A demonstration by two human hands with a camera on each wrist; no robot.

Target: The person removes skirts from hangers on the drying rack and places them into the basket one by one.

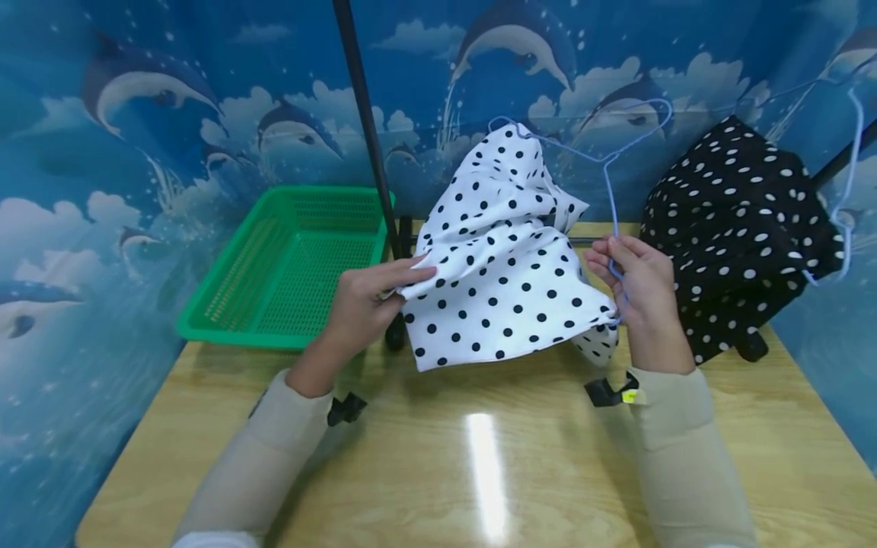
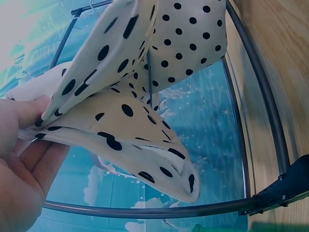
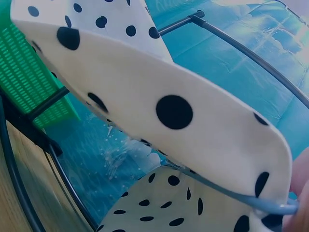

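The left hand [image 1: 366,304] pinches an edge of the white dotted cloth [image 1: 493,285], which hangs between the hands; the right hand [image 1: 642,281] grips the blue hanger [image 1: 611,194]. Should the left pinch loosen, the tilted hanger may shed the cloth; the black dotted cloth [image 1: 740,228], just beyond the right hand, could snag it.

1. Your white cloth [image 1: 507,274] hides part of the blue hanger [image 1: 606,160].
2. The right wrist view cuts off most of your right hand [image 3: 301,178].
3. The left pole [image 1: 361,91] leaves your head view's far edge.
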